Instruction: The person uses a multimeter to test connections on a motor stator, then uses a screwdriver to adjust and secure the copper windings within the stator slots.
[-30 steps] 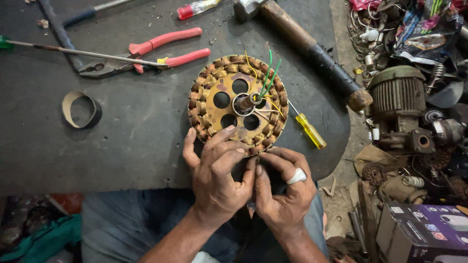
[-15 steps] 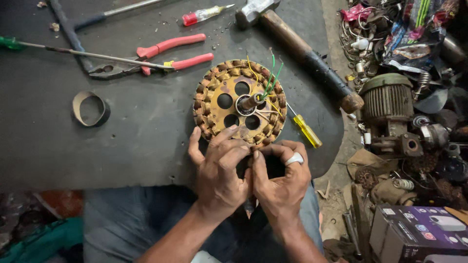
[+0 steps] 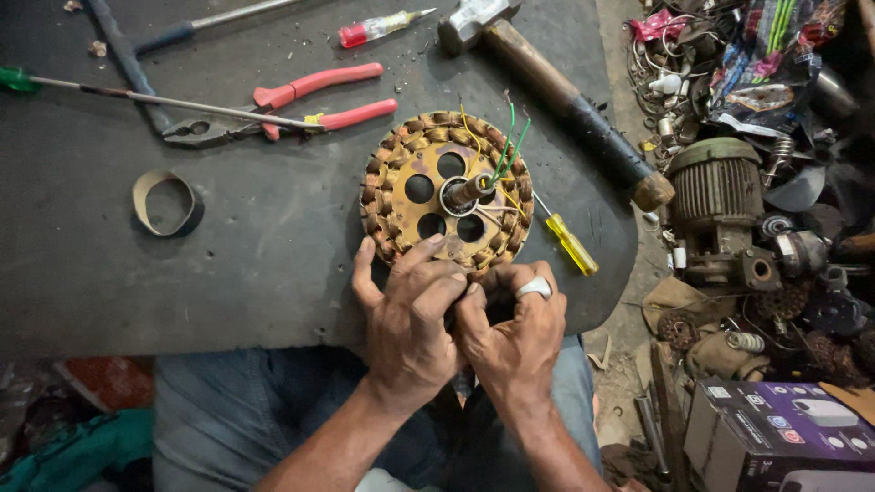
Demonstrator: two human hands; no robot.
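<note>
A round fan stator (image 3: 446,189) with copper windings, several holes and a centre shaft lies on the dark worktop (image 3: 228,246). Green, yellow and white wires stick up from its middle. My left hand (image 3: 407,314) grips the stator's near rim, fingers curled over the windings. My right hand (image 3: 516,328), with a white wrap on one finger, presses against the left hand at the same rim. Whether the right hand pinches a wire or tool is hidden between the fingers.
Red-handled pliers (image 3: 310,102), a long green-handled screwdriver (image 3: 109,91), a hammer (image 3: 556,91), a yellow screwdriver (image 3: 570,241), a red tester (image 3: 374,29) and a tape ring (image 3: 164,202) lie on the worktop. A motor (image 3: 720,205), scrap parts and a purple box (image 3: 775,428) crowd the right.
Both hands stay at the stator's near rim, fingers shifting slightly and closing tighter together. The view has drifted a little; the tools have not moved.
</note>
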